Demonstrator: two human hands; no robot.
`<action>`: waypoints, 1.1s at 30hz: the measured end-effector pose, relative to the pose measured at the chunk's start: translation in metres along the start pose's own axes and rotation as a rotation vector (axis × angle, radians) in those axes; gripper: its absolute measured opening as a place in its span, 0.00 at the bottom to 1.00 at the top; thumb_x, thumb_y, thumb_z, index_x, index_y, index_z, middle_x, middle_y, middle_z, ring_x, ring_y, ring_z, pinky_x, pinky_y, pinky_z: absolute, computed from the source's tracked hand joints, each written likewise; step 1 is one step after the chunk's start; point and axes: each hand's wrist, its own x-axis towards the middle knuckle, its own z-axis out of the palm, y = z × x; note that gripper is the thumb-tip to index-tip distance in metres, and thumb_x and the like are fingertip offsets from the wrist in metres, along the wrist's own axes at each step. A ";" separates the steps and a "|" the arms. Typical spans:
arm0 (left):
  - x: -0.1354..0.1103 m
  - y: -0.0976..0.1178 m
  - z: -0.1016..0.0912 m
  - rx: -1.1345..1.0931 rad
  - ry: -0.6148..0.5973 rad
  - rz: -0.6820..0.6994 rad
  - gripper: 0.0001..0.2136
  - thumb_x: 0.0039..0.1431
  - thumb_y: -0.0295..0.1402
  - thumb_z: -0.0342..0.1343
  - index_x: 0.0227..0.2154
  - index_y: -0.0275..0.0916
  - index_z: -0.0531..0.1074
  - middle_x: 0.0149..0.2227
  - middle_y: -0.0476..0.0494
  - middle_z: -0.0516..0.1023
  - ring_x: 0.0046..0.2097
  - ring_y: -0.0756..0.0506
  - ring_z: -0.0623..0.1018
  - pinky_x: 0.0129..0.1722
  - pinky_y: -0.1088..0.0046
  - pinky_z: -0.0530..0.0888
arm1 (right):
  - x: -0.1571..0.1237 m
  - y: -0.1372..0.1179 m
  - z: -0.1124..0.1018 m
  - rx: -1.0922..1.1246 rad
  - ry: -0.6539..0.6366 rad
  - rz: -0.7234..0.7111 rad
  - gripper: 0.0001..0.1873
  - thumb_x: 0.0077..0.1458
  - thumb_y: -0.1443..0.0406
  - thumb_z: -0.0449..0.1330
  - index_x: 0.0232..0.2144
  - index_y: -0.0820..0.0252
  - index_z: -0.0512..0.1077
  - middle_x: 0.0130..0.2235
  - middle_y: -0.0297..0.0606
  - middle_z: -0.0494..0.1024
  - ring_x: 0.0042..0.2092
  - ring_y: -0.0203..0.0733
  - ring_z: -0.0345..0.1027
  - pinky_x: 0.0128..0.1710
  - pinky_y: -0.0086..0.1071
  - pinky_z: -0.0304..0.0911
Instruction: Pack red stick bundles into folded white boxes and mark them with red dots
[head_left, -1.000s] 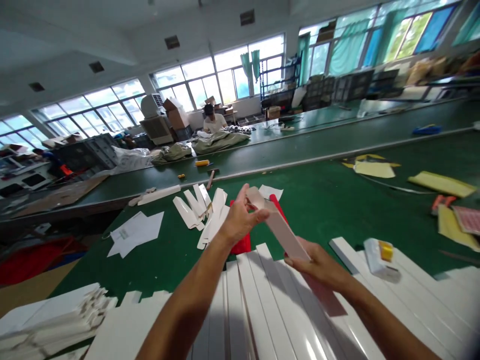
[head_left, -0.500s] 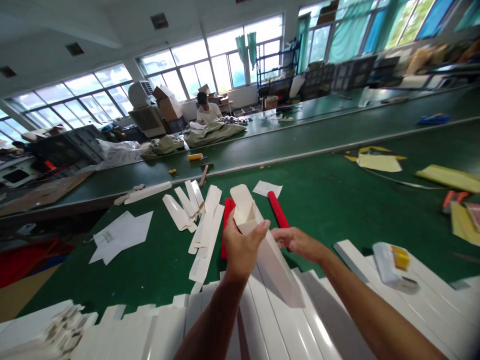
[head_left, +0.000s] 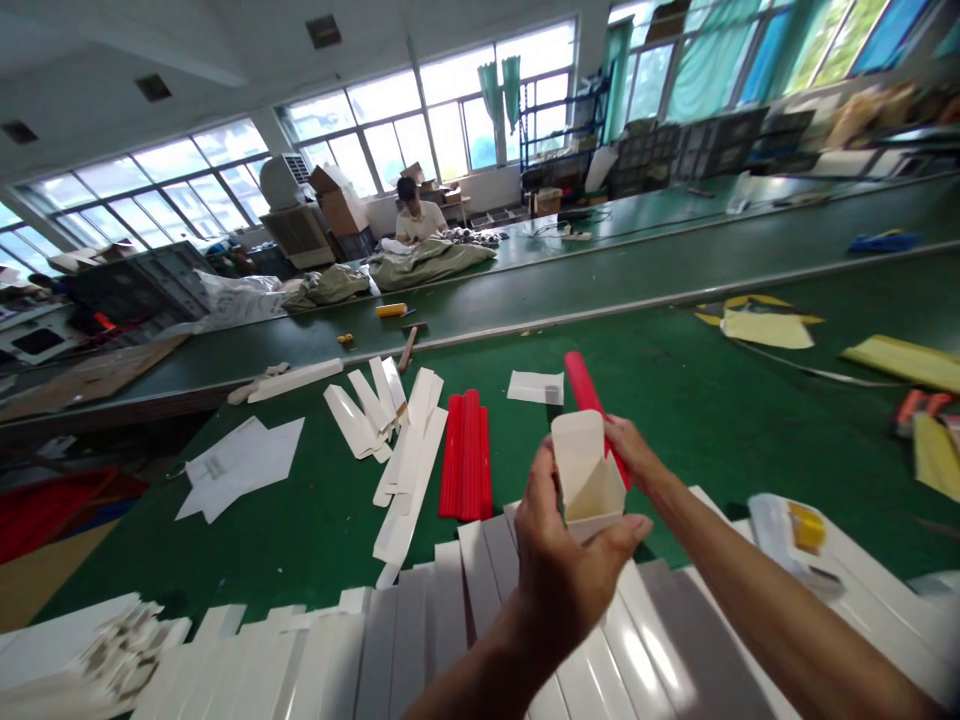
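Lifted off the bench (head_left: 675, 400), a red strip (head_left: 583, 383) now sits in the right hand (head_left: 634, 450), and the white card box (head_left: 586, 470) has moved up close to it. The left hand (head_left: 564, 565) grips the box from below, and the top of the box stands open. Both hands are close together with the box between them, and the red strip runs up behind the box.

Just left of the hands lies a stack of red strips (head_left: 465, 458), and past that are folded white card pieces (head_left: 367, 425). A small white paper sheet (head_left: 535, 387) lies just above the hands. Long white card strips (head_left: 480, 580) lie side by side below them.

To the right, green bench top stretches out to some yellow sheets (head_left: 765, 328). Beyond the hands, a long raised edge (head_left: 525, 320) runs across. Print on a white paper (head_left: 240, 465) at the left is too small to read.
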 end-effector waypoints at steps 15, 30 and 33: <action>-0.020 0.018 0.015 0.158 0.107 0.342 0.35 0.45 0.36 0.72 0.54 0.38 0.62 0.47 0.36 0.78 0.48 0.39 0.81 0.48 0.60 0.80 | -0.127 -0.192 -0.075 0.515 0.139 -0.515 0.20 0.50 0.58 0.70 0.46 0.48 0.73 0.42 0.32 0.80 0.43 0.46 0.75 0.41 0.39 0.75; -0.018 0.014 0.010 0.110 0.027 0.324 0.31 0.58 0.40 0.62 0.59 0.36 0.55 0.50 0.27 0.76 0.52 0.35 0.79 0.48 0.57 0.78 | -0.132 -0.174 -0.047 -0.390 -0.193 -0.676 0.18 0.53 0.58 0.66 0.46 0.55 0.72 0.48 0.43 0.71 0.50 0.52 0.67 0.48 0.44 0.69; -0.013 0.014 0.006 0.095 0.022 0.287 0.33 0.56 0.41 0.63 0.60 0.37 0.54 0.50 0.30 0.76 0.51 0.36 0.80 0.48 0.58 0.78 | -0.130 -0.173 -0.050 -0.302 -0.109 -0.610 0.34 0.52 0.54 0.67 0.58 0.53 0.63 0.56 0.45 0.67 0.49 0.50 0.68 0.47 0.44 0.70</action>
